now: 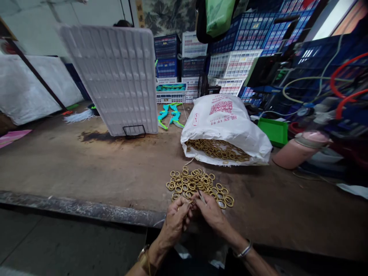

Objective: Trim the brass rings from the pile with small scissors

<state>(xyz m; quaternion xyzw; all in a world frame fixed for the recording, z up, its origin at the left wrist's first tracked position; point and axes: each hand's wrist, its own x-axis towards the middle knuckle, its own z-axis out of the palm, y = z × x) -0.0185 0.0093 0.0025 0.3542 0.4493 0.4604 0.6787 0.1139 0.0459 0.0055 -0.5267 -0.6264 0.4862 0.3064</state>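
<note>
Just before ring pile (198,179): left grip (176,215) pinching ring (191,202), seemingly; right grip (212,211) holding tool (202,197)

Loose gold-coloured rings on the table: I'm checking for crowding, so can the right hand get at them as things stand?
Probably yes: the right hand is at the near edge of the loose rings, with no visible barrier, though the thin metal tool in its grip might hinder picking.
</note>
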